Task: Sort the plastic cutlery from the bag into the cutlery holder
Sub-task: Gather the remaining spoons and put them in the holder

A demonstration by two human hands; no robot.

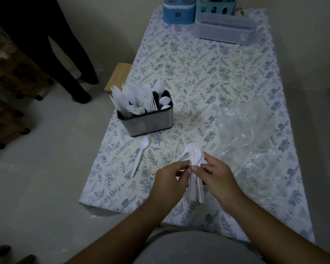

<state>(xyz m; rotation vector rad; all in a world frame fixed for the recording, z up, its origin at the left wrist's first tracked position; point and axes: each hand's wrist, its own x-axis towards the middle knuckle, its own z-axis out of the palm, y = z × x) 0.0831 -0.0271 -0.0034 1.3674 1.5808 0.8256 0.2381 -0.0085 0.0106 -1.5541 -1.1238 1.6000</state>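
Pinching a stack of glossy white spoons (195, 168), left hand (170, 180) and right hand (217, 178), both grips curled tight.

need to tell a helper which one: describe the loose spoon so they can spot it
On the floral table, find the metal holder of white cutlery. The spoon lies just in front of it, alone and flat on the cloth, held by neither hand.

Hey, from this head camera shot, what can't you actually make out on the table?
- Spoon count in the bundle: left hand and right hand cover the stacked handles.
- Bag: clear, crumpled film; whether cutlery remains inside is unclear.
- Holder: its dividers are hidden by packed cutlery.
- Blue container and teal container: cut off by the top edge.
- Lidded box: contents hidden by frosted plastic.
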